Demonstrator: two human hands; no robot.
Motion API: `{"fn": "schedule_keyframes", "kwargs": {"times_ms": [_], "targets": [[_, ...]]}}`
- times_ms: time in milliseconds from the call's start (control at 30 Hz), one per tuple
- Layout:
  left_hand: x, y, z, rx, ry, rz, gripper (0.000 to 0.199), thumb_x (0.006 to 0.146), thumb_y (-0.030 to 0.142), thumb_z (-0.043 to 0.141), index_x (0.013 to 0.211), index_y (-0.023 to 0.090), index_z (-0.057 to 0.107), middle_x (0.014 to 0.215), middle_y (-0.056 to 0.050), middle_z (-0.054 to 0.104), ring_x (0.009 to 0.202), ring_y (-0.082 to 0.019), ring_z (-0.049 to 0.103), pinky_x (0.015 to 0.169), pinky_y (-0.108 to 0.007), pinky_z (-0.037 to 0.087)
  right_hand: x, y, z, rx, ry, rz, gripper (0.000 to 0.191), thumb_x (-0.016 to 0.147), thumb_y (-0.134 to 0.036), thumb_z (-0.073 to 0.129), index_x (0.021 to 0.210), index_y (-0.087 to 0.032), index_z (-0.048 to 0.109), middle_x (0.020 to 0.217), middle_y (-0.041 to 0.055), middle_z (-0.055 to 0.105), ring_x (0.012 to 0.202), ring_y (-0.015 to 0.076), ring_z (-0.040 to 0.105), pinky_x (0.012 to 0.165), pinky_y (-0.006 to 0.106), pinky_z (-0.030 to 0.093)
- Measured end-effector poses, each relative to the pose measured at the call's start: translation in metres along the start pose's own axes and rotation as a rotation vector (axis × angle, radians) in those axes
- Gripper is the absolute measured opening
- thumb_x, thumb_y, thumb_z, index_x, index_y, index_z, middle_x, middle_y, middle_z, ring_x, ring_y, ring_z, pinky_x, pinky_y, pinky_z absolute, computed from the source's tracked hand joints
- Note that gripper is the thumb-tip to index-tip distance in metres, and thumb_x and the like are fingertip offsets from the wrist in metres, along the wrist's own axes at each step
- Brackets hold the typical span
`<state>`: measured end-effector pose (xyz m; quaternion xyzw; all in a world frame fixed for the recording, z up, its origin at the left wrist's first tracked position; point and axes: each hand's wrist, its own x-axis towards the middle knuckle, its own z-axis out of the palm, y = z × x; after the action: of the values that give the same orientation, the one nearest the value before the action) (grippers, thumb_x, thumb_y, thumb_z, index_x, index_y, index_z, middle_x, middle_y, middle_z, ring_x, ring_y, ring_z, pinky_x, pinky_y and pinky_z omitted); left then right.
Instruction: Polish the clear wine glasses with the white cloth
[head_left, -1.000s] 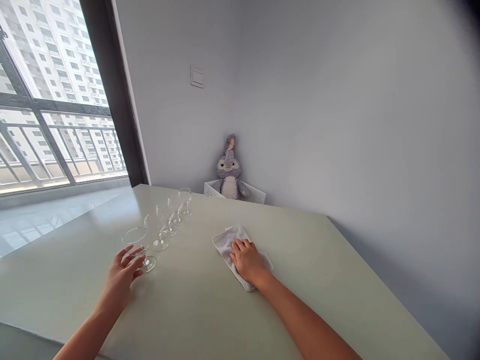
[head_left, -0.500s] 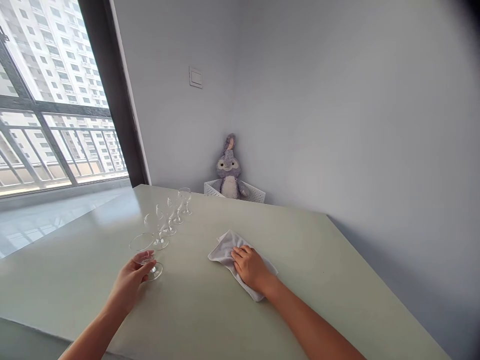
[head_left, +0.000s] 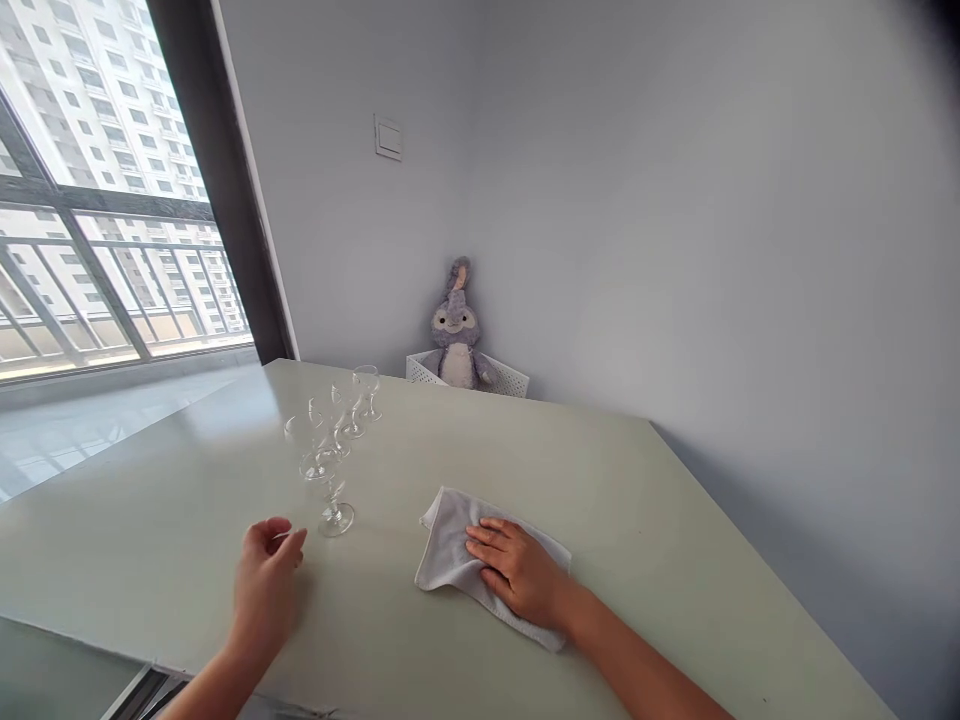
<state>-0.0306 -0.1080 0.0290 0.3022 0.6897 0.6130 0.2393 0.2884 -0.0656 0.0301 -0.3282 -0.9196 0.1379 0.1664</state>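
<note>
A row of clear stemmed glasses stands upright on the pale green table (head_left: 420,430), left of the middle. Closest to me is one stemmed glass (head_left: 334,515), whose bowl overlaps the glass behind it in my view. Just left of this glass is my left hand (head_left: 268,575), empty and apart from it, with the fingers curled and a gap at the thumb. A light grey cloth (head_left: 446,555) lies spread and slightly wrinkled to the right of the glasses. My right hand (head_left: 521,570) rests flat on the cloth, fingers stretched and a little spread.
Beyond the table's far edge, a plush toy (head_left: 457,345) sits in a white perforated basket (head_left: 506,376) in the wall corner. At left is a large window (head_left: 112,200) with a dark frame. A light switch (head_left: 388,137) is on the wall.
My left hand has let go of the nearest glass, which now stands farther right and nearer the row. My right hand and the cloth have shifted slightly toward me and right.
</note>
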Motion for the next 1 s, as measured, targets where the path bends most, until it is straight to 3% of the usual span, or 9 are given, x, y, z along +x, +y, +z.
{"fn": "schedule_keyframes", "kwargs": {"times_ms": [67,167,267,433,633,733,833,933,1000], "targets": [[-0.021,0.002,0.006,0.093,-0.119,0.156,0.022,0.07,0.041,0.055,0.082,0.023,0.049,0.069,0.002,0.049,0.06,-0.014,0.048,0.056,-0.027,0.039,0.001,-0.001,0.0,0.006,-0.002,0.005,0.038,0.084,-0.026,0.044,0.122,-0.024,0.05,0.13,-0.0001,0.047,0.121,0.02,0.037,0.101,0.038,0.032],[-0.04,0.012,0.035,0.326,-0.567,0.385,0.019,0.072,0.038,0.055,0.084,0.024,0.055,0.078,0.0,0.056,0.069,-0.017,0.051,0.063,-0.029,0.041,0.004,-0.001,0.001,0.001,-0.002,0.005,0.038,0.083,-0.027,0.046,0.121,-0.025,0.051,0.129,0.0009,0.048,0.12,0.0206,0.038,0.1,0.038,0.032],[-0.033,0.021,0.08,0.553,-0.633,0.599,0.018,0.075,0.035,0.048,0.087,0.023,0.055,0.092,-0.003,0.057,0.091,-0.021,0.05,0.08,-0.034,0.039,0.004,-0.001,0.002,0.002,0.0,-0.001,0.039,0.083,-0.028,0.047,0.121,-0.025,0.052,0.128,0.0016,0.049,0.121,0.0211,0.037,0.1,0.039,0.032],[-0.01,0.02,0.138,0.781,-0.671,0.695,0.014,0.069,0.031,0.055,0.071,0.018,0.054,0.09,-0.008,0.057,0.093,-0.024,0.048,0.083,-0.036,0.036,0.001,0.001,0.002,0.02,-0.017,0.001,0.04,0.081,-0.031,0.049,0.121,-0.025,0.051,0.129,-0.0003,0.049,0.121,0.0201,0.036,0.101,0.037,0.031],[-0.006,0.012,0.159,0.471,-0.818,0.555,0.011,0.068,0.027,0.054,0.062,0.018,0.054,0.101,-0.004,0.061,0.084,-0.018,0.053,0.076,-0.03,0.038,0.002,-0.002,-0.002,0.05,-0.03,0.032,0.039,0.081,-0.032,0.05,0.119,-0.025,0.053,0.128,0.0001,0.05,0.122,0.0203,0.035,0.101,0.036,0.03],[-0.006,0.013,0.159,0.23,-0.894,0.37,0.021,0.074,0.037,0.05,0.071,0.017,0.058,0.086,-0.003,0.064,0.068,-0.014,0.054,0.062,-0.025,0.04,0.002,0.0,-0.003,0.119,0.009,0.043,0.034,0.084,-0.035,0.046,0.115,-0.026,0.056,0.125,0.0004,0.052,0.118,0.019,0.039,0.1,0.035,0.032],[-0.006,0.018,0.154,0.072,-0.9,0.244,0.03,0.074,0.044,0.05,0.075,0.016,0.061,0.073,-0.002,0.063,0.066,-0.015,0.055,0.059,-0.024,0.04,0.001,0.013,-0.001,0.209,0.219,0.149,0.033,0.087,-0.035,0.04,0.111,-0.024,0.059,0.119,0.0038,0.056,0.109,0.0179,0.048,0.095,0.035,0.038],[-0.007,0.023,0.147,-0.028,-0.89,0.213,0.032,0.072,0.046,0.053,0.075,0.016,0.062,0.085,-0.004,0.065,0.076,-0.017,0.057,0.065,-0.025,0.043,-0.004,0.034,-0.002,0.208,0.469,0.348,0.03,0.086,-0.032,0.041,0.105,-0.022,0.061,0.109,0.007,0.06,0.102,0.0199,0.052,0.091,0.038,0.041],[-0.007,0.024,0.145,-0.059,-0.889,0.18,0.034,0.071,0.047,0.054,0.079,0.016,0.064,0.091,-0.005,0.065,0.08,-0.019,0.058,0.066,-0.025,0.044,-0.008,0.047,-0.005,0.23,0.479,0.475,0.027,0.083,-0.032,0.046,0.1,-0.021,0.063,0.1,0.0069,0.062,0.091,0.02,0.056,0.083,0.038,0.045]]}}
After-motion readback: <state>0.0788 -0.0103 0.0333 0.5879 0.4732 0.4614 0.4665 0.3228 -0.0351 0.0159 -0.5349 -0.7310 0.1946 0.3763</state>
